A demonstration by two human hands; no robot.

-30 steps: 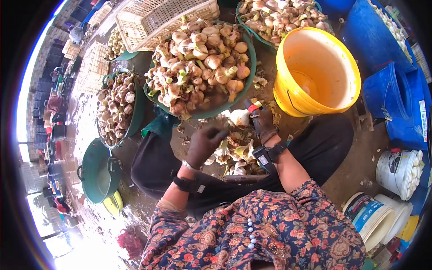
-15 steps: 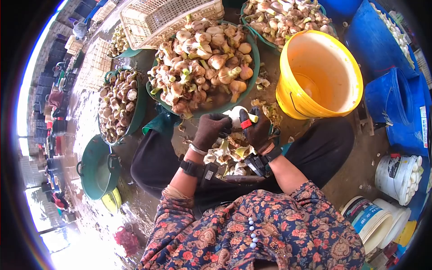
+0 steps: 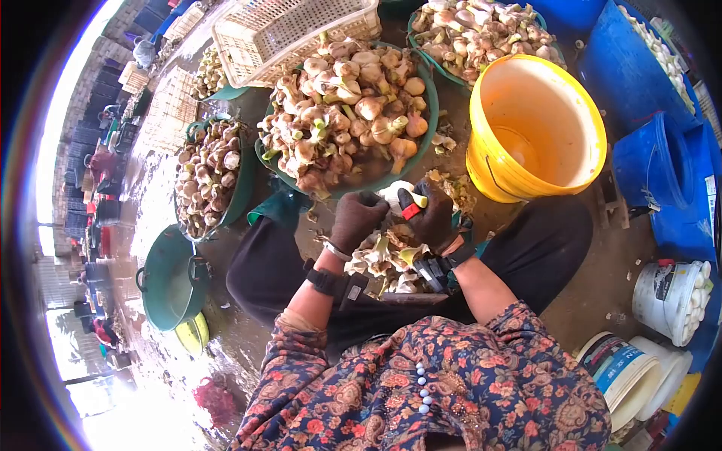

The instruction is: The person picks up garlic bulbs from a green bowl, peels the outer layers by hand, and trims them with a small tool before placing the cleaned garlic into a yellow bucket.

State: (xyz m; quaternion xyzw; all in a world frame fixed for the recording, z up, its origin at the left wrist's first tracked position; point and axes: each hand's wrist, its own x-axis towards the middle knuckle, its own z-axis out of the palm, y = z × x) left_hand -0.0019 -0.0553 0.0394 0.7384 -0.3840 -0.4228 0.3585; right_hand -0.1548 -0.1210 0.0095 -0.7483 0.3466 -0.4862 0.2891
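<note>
A pale, peeled-looking garlic bulb [image 3: 392, 197] with a cut stem is held between my gloved hands, above my lap. My left hand [image 3: 358, 222], in a dark brown glove, has its fingers closed in a pinch at the bulb's left side. My right hand [image 3: 430, 218], gloved too, is wrapped round the bulb's stem end. A red band [image 3: 411, 211] shows at a right-hand finger; whether it belongs to a tool cannot be made out. Below both hands lies a heap of garlic skins and stalks [image 3: 383, 255].
A green tub [image 3: 432, 124] heaped with unpeeled garlic stands ahead, a yellow bucket [image 3: 481, 161] to its right. More garlic fills a tub [image 3: 244, 188] at left, near a green basin [image 3: 150, 301]. White buckets [image 3: 654, 301] and a blue bucket [image 3: 639, 165] stand at right.
The whole view has shifted slightly, so the surroundings sit a little further right. My hands stay together at the garlic bulb, with the left fingers pinching at its side.
</note>
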